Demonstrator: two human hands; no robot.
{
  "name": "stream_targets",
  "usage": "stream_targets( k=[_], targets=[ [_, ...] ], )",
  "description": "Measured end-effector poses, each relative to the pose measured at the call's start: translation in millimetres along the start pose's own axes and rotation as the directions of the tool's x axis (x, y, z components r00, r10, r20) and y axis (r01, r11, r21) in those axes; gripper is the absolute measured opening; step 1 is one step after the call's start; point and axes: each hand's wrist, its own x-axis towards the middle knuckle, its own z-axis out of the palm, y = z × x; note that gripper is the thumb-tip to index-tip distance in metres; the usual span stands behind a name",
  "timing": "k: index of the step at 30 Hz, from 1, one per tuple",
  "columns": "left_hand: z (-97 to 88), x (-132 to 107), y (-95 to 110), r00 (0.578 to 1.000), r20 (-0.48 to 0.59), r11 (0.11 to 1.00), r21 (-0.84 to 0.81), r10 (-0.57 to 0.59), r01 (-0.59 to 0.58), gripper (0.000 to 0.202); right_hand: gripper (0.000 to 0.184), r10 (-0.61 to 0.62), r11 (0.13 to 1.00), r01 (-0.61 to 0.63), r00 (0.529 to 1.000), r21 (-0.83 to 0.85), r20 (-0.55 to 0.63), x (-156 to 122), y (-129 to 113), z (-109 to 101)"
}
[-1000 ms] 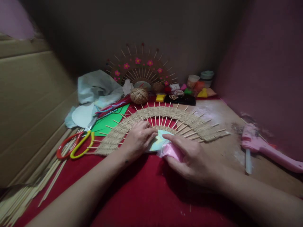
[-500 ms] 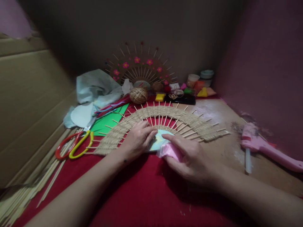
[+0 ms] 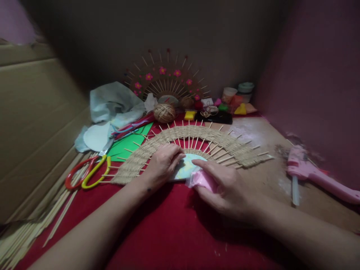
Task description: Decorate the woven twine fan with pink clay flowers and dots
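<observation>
A woven fan (image 3: 191, 132) of tan cord and thin sticks lies spread in front of me. At its base is a pale blue half-disc (image 3: 185, 167) with yellow patches. My left hand (image 3: 165, 160) rests over the left part of the half-disc, fingers curled and pressed together. What those fingertips hold, if anything, is hidden. In my right hand (image 3: 225, 183) is a packet of pink clay (image 3: 204, 180) in clear plastic, gripped at the disc's right edge. The right index finger reaches onto the disc's surface.
Scissors (image 3: 95, 172) with red and yellow handles and several loose sticks (image 3: 36, 232) lie left. A pink glue gun (image 3: 312, 172) is at right. Behind are a twine ball (image 3: 164, 113), green sheet (image 3: 132, 144), black phone-like slab (image 3: 215, 117) and a flowered fan (image 3: 168, 73).
My left hand has shifted slightly left with its fingers drawn in more, baring more of the half-disc. The right hand and the pink packet stay in place.
</observation>
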Motion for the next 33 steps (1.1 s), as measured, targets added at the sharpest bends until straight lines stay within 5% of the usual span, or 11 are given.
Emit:
stream_targets(
  k=[8, 33],
  targets=[
    [2.0, -0.1, -3.9, 0.999, 0.044, 0.999, 0.037, 0.03, -0.032, 0.026, 0.046, -0.013, 1.0, 0.013, 1.0, 0.006, -0.018, 0.4, 1.1, 1.1],
    [-5.9, 1.6, 2.6, 0.996, 0.053, 0.986, -0.148, -0.069, 0.076, 0.009, 0.044, -0.019, 1.0, 0.019, 1.0, -0.009, -0.002, 1.1, 0.3, 0.2]
  ],
)
